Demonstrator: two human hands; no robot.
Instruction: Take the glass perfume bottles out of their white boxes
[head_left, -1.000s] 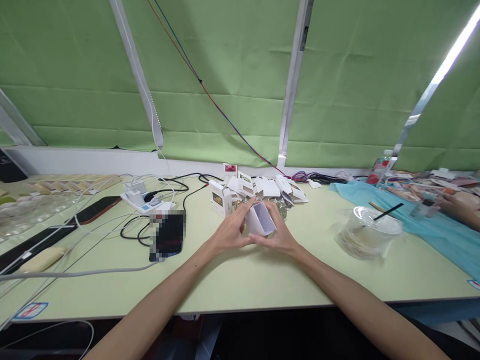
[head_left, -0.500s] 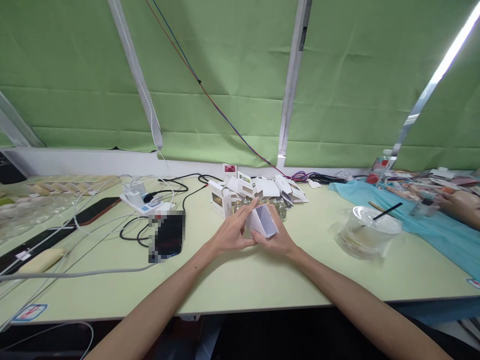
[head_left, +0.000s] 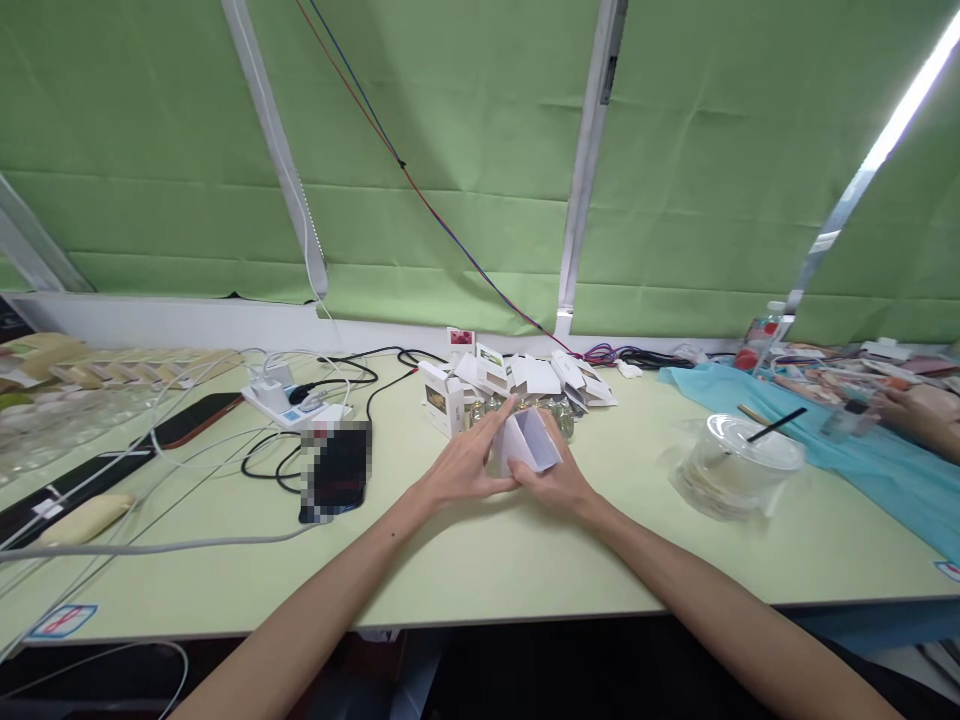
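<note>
Between my hands, above the middle of the table, is a small white cardboard box [head_left: 534, 442] with its open end tilted toward me. My right hand [head_left: 559, 482] is closed around its right side, the thumb on the near edge. My left hand [head_left: 466, 465] holds its left side, fingers stretched along it and thumb below. Just behind lie several small glass bottles [head_left: 561, 418], partly hidden by my hands. A heap of white printed cartons [head_left: 534, 376], some flattened, rests behind them. One carton with a picture [head_left: 442, 402] stands upright at the left of the heap.
To the left are a phone [head_left: 337, 468], a power strip [head_left: 281, 398] and tangled cables. At right stands a lidded plastic bowl [head_left: 742, 465] with a black straw, beside a blue cloth [head_left: 855, 450]. Another person's hand [head_left: 919, 410] holds a small bottle at the far right.
The box's open end has turned slightly and looks a little wider, and my right thumb has shifted on its edge. At far left, something yellowish has come into view.
</note>
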